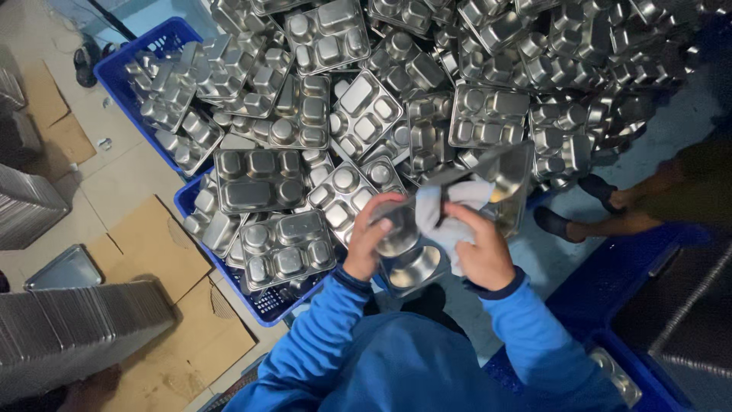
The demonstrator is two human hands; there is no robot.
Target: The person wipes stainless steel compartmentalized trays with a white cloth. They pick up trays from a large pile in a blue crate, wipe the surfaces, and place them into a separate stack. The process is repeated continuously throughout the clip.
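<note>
A: Slippage is looking likely; the left hand (371, 243) is pinching only the steel tray's (415, 255) rim.

B: And the right hand (479, 248), closed on the cloth (450, 210), is pressing against it, above the heaped trays (320, 114).

Silver steel trays (263, 179), blue crates (156, 38), white cloth (450, 221)
</note>
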